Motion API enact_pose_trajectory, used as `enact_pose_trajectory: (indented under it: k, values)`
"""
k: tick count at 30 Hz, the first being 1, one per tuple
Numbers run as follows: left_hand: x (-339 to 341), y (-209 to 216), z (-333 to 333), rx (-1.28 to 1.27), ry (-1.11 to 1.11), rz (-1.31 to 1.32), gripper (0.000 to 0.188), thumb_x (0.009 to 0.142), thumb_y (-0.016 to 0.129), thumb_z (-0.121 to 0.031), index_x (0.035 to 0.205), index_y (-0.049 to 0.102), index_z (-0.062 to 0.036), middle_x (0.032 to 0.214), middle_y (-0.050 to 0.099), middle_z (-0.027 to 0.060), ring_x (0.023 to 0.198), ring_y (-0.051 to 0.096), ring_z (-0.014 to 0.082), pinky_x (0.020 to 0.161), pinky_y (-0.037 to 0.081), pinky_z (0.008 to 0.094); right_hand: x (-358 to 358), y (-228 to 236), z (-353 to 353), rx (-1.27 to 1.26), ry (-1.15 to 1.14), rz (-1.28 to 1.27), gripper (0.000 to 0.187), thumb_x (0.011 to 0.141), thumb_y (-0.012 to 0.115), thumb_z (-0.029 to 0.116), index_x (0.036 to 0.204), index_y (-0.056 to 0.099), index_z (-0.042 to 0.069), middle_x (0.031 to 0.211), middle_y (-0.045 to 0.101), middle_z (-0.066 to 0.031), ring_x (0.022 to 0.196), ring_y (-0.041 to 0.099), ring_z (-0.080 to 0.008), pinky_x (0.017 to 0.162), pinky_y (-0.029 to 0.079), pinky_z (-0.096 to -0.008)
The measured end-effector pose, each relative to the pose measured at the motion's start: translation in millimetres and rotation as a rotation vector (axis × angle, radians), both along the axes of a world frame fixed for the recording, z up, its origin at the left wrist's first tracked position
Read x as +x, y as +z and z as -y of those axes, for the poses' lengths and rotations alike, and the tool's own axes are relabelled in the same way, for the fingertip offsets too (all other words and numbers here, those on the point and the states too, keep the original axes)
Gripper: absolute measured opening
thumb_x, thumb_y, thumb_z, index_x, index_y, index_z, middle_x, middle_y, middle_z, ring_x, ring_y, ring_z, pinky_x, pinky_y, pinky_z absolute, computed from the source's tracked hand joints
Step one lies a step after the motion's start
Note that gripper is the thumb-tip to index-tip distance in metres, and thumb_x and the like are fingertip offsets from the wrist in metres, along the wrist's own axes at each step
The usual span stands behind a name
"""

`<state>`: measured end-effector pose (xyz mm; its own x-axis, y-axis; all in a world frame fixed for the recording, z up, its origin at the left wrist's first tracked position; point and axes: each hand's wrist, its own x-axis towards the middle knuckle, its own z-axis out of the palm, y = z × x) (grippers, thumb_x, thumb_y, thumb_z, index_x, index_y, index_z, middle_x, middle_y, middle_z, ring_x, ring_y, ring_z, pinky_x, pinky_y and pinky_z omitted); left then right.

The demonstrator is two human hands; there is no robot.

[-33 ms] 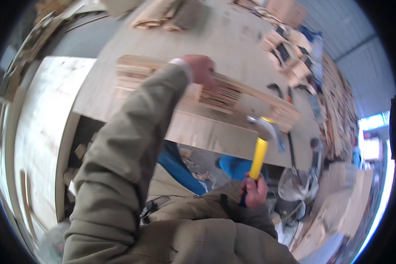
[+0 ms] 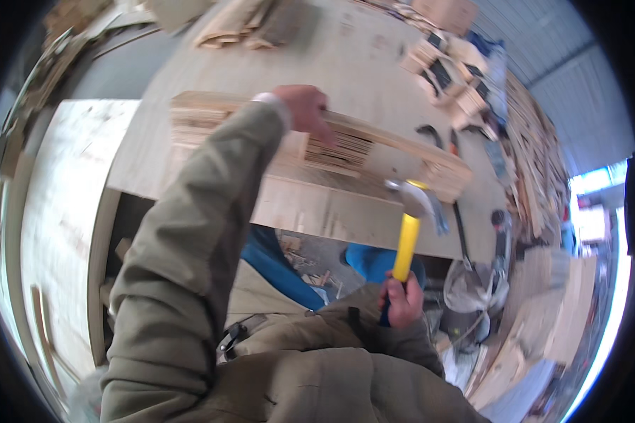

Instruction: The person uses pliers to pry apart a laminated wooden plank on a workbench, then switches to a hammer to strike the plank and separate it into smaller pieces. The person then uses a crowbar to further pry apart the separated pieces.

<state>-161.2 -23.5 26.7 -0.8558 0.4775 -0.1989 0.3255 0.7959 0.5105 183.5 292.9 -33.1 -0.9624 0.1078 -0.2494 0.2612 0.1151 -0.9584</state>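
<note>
On the workbench (image 2: 310, 70) lies a long wooden frame (image 2: 395, 146), with thin wooden slats (image 2: 339, 151) stacked in its middle and layered wood at its left end. My left hand (image 2: 301, 109) reaches over the frame and is closed on its far board, one finger pointing down beside the slats; the other fingers are partly hidden. Low at the bench's near edge, my right hand (image 2: 404, 302) grips a claw hammer (image 2: 405, 247) by its yellow handle. The hammer's metal head is up, just in front of the frame's right part, apart from it as far as I can see.
Folded brown sheets (image 2: 250, 25) lie at the bench's far left. Wooden pieces with black parts (image 2: 444, 74) sit at the far right, near dark-handled tools (image 2: 430, 134). A white bag (image 2: 469, 289) hangs beyond the right edge. A pale board (image 2: 70, 211) stands on the left.
The whole scene has shifted slightly left in the picture as my head turns a little. Both hands keep the same hold, and the hammer stays raised in front of the frame.
</note>
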Motion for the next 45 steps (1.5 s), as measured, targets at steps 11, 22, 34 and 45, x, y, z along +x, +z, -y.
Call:
enact_pose_trajectory:
  k: [11,22,34,45]
  values:
    - [32,13,-4,0.041,0.040,-0.112,0.068,0.065,0.099,-0.037,0.119,0.075,-0.0025,0.106,0.077,0.0163,0.099,0.073,0.0320,0.093,0.056,0.0411,-1,-10,-13,-0.065,-0.089,0.071,0.036,0.112,0.063,0.035,0.116,0.058,-0.001,0.071,0.057,0.0002,0.055,0.054,-0.0081,0.051,0.045,-0.0267]
    - [55,43,-14,0.009,0.005,-0.290,0.073,0.064,0.098,-0.039,0.123,0.074,-0.0047,0.105,0.078,0.0157,0.100,0.074,0.0324,0.091,0.057,0.0414,-18,-41,-21,0.532,0.079,-0.102,0.041,0.105,0.068,0.040,0.106,0.060,-0.001,0.081,0.070,-0.0209,0.079,0.069,-0.0459,0.069,0.053,-0.0505]
    - [77,85,-6,0.062,0.064,-0.435,0.068,0.062,0.098,-0.028,0.121,0.074,-0.0058,0.103,0.078,0.0135,0.095,0.075,0.0279,0.088,0.058,0.0388,-19,-21,-36,0.243,0.067,0.014,0.042,0.106,0.068,0.039,0.105,0.063,-0.002,0.084,0.072,-0.0199,0.081,0.071,-0.0412,0.073,0.054,-0.0473]
    - [87,63,15,0.459,0.168,-0.309,0.074,0.066,0.101,-0.020,0.128,0.069,0.0046,0.109,0.074,0.0079,0.102,0.069,0.0163,0.095,0.056,0.0317,-1,-1,-42,-0.129,-0.054,0.172,0.026,0.109,0.066,0.029,0.103,0.057,0.005,0.073,0.056,-0.0010,0.055,0.052,-0.0093,0.050,0.044,-0.0285]
